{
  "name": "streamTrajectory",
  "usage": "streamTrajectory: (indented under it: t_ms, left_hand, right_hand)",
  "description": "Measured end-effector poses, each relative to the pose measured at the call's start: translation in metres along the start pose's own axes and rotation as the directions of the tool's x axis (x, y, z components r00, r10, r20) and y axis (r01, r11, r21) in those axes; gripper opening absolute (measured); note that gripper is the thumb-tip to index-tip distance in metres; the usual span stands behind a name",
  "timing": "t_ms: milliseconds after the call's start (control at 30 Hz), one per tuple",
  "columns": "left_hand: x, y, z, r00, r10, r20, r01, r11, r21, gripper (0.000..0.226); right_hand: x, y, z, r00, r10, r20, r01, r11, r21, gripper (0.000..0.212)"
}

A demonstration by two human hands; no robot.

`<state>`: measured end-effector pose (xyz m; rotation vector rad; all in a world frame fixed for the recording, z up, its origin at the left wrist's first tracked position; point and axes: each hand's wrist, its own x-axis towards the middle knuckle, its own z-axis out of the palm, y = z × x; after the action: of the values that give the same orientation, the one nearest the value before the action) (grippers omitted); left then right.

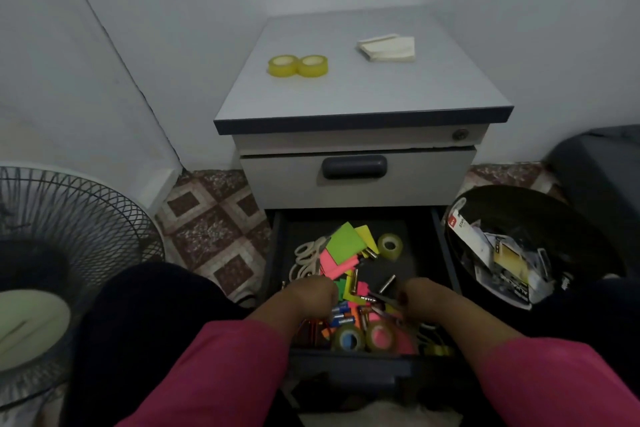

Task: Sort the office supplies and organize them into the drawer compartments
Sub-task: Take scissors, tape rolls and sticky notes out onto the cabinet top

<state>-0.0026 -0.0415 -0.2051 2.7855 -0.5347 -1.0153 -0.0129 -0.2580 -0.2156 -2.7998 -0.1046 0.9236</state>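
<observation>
Drawer (446, 253), pulled open: loose supplies heaped within. Left hand (311, 291) and right hand (420, 295) are sunk in the heap; what either grip holds cannot be told. Tape rolls (363, 338): light, rigid, best taken by the rim. Sticky notes (344, 241): thin, bendable, lifted by an edge. Batteries (337, 317): smooth, likely to roll. Cabinet (363, 94) top carries two yellow rolls (298, 65) and paper (387, 48). Bin (519, 198) at right, fan (69, 236) at left, tiled floor (207, 218).
</observation>
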Motion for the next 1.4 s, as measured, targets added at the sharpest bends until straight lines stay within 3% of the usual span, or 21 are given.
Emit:
streamTrajectory:
  t_ms: [167, 233, 367, 467, 600, 833, 1000, 1100, 1200, 1400]
  left_hand:
    - [0.004, 0.01, 0.012, 1.0, 0.017, -0.003, -0.016, 0.994, 0.111, 0.031]
    - [0.005, 0.013, 0.014, 0.999, 0.028, -0.03, -0.024, 0.99, 0.136, 0.028]
    - [0.007, 0.016, 0.015, 0.989, 0.063, -0.135, -0.049, 0.993, 0.105, 0.031]
    - [0.013, 0.02, 0.018, 0.963, 0.166, -0.212, -0.164, 0.986, 0.029, 0.042]
    - [0.019, 0.031, 0.025, 0.938, 0.285, -0.197, -0.292, 0.956, -0.007, 0.046]
    - [0.035, 0.039, 0.039, 0.946, 0.26, -0.193, -0.24, 0.963, 0.12, 0.048]
    - [0.036, 0.037, 0.042, 0.949, 0.201, -0.242, -0.185, 0.979, 0.089, 0.042]
    - [0.034, 0.038, 0.042, 0.924, 0.252, -0.287, -0.22, 0.966, 0.138, 0.037]
    - [0.034, 0.042, 0.044, 0.909, 0.325, -0.262, -0.288, 0.943, 0.17, 0.048]
    - [0.038, 0.045, 0.046, 0.923, 0.294, -0.25, -0.226, 0.937, 0.266, 0.032]
  right_hand:
    - [0.004, 0.0, 0.006, 1.0, -0.01, 0.009, 0.012, 0.984, -0.18, 0.06]
    - [0.005, -0.001, 0.007, 1.0, -0.02, -0.001, 0.02, 0.971, -0.237, 0.063]
    - [0.008, 0.002, 0.005, 1.0, -0.029, 0.006, 0.03, 0.99, -0.138, 0.05]
    - [0.011, 0.005, 0.005, 1.0, -0.019, 0.006, 0.019, 1.0, 0.006, 0.032]
    - [0.01, 0.003, 0.004, 0.999, -0.027, -0.034, 0.029, 0.998, 0.059, 0.036]
    - [0.015, 0.009, 0.004, 1.0, 0.019, -0.012, -0.018, 0.995, 0.094, 0.028]
    - [0.017, 0.008, 0.002, 1.0, 0.027, -0.006, -0.026, 0.995, 0.1, 0.028]
    - [0.016, 0.009, 0.001, 0.999, 0.032, -0.021, -0.029, 0.992, 0.119, 0.028]
    - [0.015, 0.009, 0.0, 0.999, 0.041, -0.018, -0.038, 0.99, 0.138, 0.028]
    - [0.015, 0.008, 0.001, 0.998, 0.054, -0.035, -0.047, 0.984, 0.17, 0.024]
